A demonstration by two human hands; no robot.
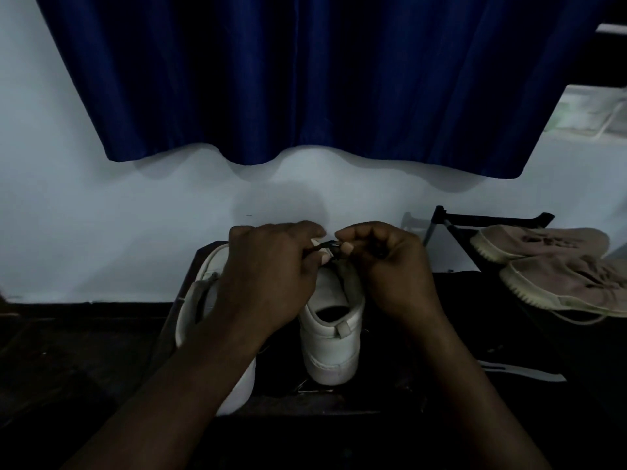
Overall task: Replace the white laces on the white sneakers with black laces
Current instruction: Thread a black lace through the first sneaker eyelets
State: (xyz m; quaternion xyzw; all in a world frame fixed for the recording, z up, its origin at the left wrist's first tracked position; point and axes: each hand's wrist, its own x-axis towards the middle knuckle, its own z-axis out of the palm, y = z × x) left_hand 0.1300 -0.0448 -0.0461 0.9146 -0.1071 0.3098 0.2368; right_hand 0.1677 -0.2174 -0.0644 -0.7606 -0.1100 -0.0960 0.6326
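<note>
left hand (268,276) and right hand (386,266) pinch a black lace (325,246) over a white sneaker (334,334).
heel nearest, on the dark desk (390,395); the left forearm (190,385) hides much of the second sneaker (200,300).

A white leather sneaker (195,310) is crowding me on the left; a black metal rack (492,218) of beige knit shoes (543,242) is blocking rightward; dark floor (68,361) far left is giving room.
</note>
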